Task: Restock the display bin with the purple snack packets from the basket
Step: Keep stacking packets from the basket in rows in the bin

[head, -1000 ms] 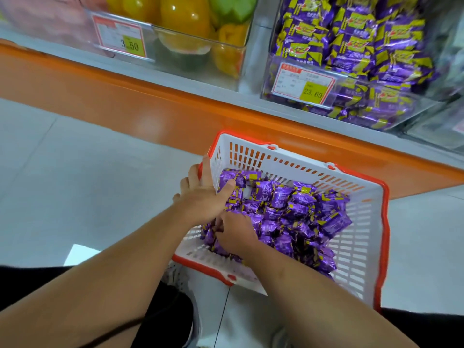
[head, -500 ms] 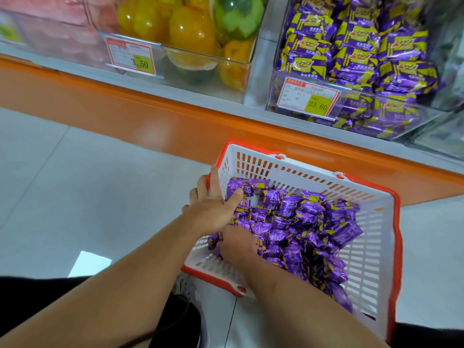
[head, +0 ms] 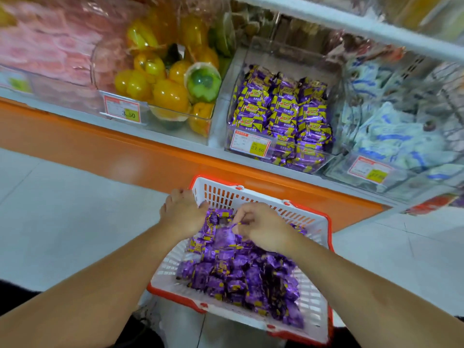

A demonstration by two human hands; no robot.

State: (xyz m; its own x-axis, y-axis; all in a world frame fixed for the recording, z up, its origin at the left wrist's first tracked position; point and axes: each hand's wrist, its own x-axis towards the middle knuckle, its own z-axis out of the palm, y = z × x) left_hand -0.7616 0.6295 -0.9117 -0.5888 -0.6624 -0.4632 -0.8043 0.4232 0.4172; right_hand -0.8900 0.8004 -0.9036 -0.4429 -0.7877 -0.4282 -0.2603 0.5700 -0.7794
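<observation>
A white basket with an orange rim (head: 261,199) stands on the floor, holding a heap of purple snack packets (head: 241,272). Both hands are raised over its far end with a bunch of packets (head: 213,232) between them. My left hand (head: 182,213) cups the bunch from the left, fingers curled round it. My right hand (head: 261,227) grips it from the right, fingers curled. Above, on the shelf, a clear display bin (head: 283,116) holds rows of the same purple packets behind a price tag.
A clear bin of yellow and green jelly cups (head: 163,84) stands left of the purple one. A bin of white-and-blue packets (head: 391,139) stands right. An orange shelf edge (head: 100,144) runs across. Grey floor tiles (head: 62,209) lie left of the basket.
Both hands have come up out of the heap with a bunch of packets between them. My view has tilted up, so more of the shelf shows.
</observation>
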